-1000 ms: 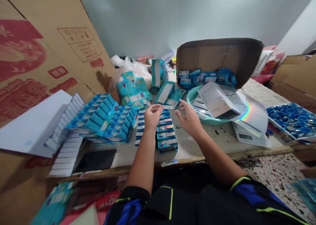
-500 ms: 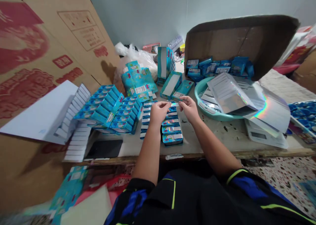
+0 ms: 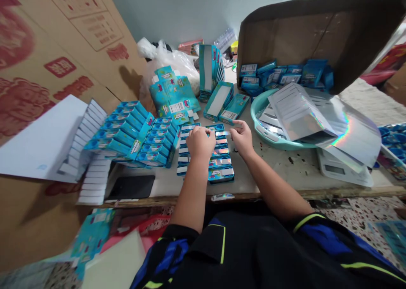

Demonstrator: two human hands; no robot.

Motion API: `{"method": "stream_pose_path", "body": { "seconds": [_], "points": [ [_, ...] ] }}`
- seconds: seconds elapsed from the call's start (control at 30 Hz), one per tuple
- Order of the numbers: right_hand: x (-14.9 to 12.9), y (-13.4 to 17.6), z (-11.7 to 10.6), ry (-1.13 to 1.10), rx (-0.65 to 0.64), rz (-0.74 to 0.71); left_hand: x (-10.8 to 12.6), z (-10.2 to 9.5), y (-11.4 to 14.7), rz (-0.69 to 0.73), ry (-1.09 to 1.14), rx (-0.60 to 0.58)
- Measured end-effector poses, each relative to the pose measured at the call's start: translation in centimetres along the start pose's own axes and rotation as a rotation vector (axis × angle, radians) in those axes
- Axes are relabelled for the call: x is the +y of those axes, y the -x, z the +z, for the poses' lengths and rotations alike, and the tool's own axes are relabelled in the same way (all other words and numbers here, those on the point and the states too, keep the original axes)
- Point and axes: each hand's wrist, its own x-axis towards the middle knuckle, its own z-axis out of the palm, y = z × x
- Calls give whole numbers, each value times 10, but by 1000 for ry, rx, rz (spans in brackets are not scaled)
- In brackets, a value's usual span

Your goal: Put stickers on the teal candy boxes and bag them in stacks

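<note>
Several small blue printed boxes (image 3: 220, 173) lie in two columns on the table, with shiny silvery strips across their tops. A short silvery strip (image 3: 222, 133) spans the gap between my hands, over a box near the far end of the right column. My left hand (image 3: 200, 142), its fingers curled, is closed at the strip's left end; its fingertips are partly hidden. My right hand (image 3: 242, 138) pinches the strip's right end between thumb and fingers. The left column of boxes (image 3: 184, 159) lies partly behind my left hand and forearm.
Stacked blue boxes (image 3: 127, 132) and a black phone-like slab (image 3: 131, 187) are at left. Flat and folded blue cartons (image 3: 174, 90) stand behind. To the right are a turquoise basin (image 3: 275, 143) of silvery sheets, a white scale (image 3: 345, 173) and a large cardboard box (image 3: 292, 35).
The strip between my hands is lower, close to the box top. My left hand has turned further over, knuckles up. The camera view has shifted slightly.
</note>
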Motion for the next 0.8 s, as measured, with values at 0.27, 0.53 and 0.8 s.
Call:
{"method": "stream_pose_path", "body": {
  "seconds": [0.27, 0.53, 0.8],
  "points": [
    [-7, 1, -2, -68, 15, -83, 5, 3, 0, 37, 82, 32],
    [-5, 3, 2, -333, -116, -100, 14, -3, 2, 35, 120, -153],
    [-6, -1, 1, -448, -91, -38, 18, -7, 5, 9, 187, -202]
  ]
}}
